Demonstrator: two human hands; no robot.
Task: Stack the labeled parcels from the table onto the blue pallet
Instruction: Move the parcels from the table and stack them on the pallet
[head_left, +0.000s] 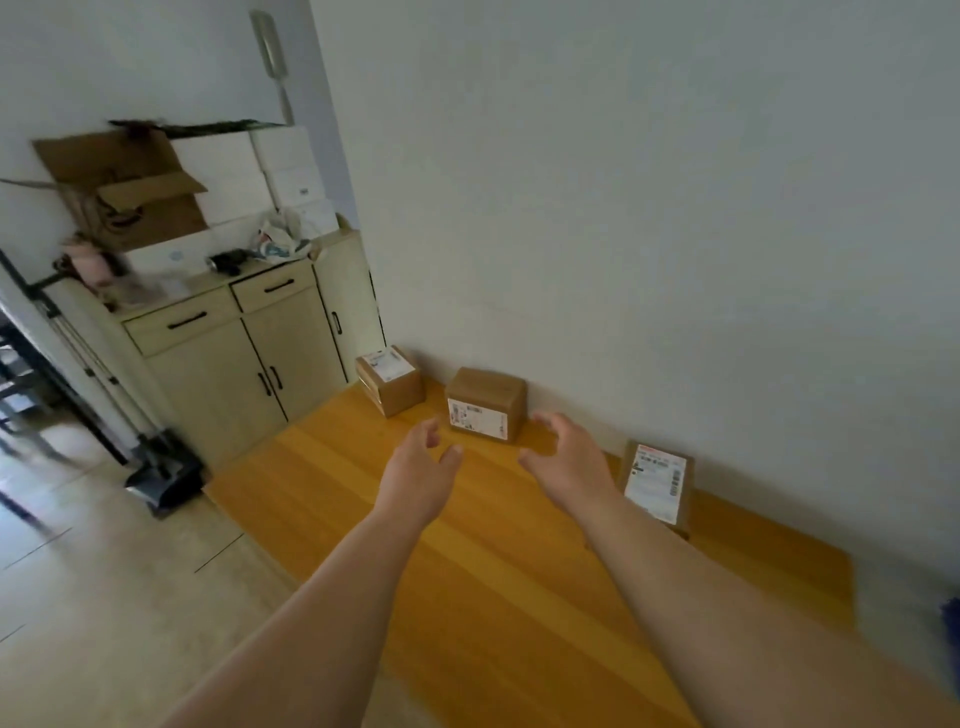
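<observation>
Against the far wall, on a wooden table (467, 545), three labeled cardboard parcels are sitting in a loose row. Two bare hands are reaching out over the table toward the middle parcel (485, 404), which lies straight ahead of them, just beyond the fingertips and between the two hands. Neither hand is touching it.

That parcel's long side is running left to right, parallel to the wall, with its label facing the person — so its two short ends are facing the hands' two sides. The left hand (418, 470) is hovering just near and left of the parcel, fingers loosely curled and apart, holding nothing. The right hand (569, 460) is hovering just near and right of it, fingers spread and bent like a claw, also holding nothing. Both look about equally close; the right fingertips seem slightly farther forward.

The left parcel (389, 381) is standing farther off at the table's far left corner, beside a cupboard (249, 364). The right parcel (657, 486) is leaning against the wall, just right of the right wrist.

At the extreme right edge, a sliver of blue (951, 623) is showing — possibly the pallet, though too little is visible to tell.
</observation>
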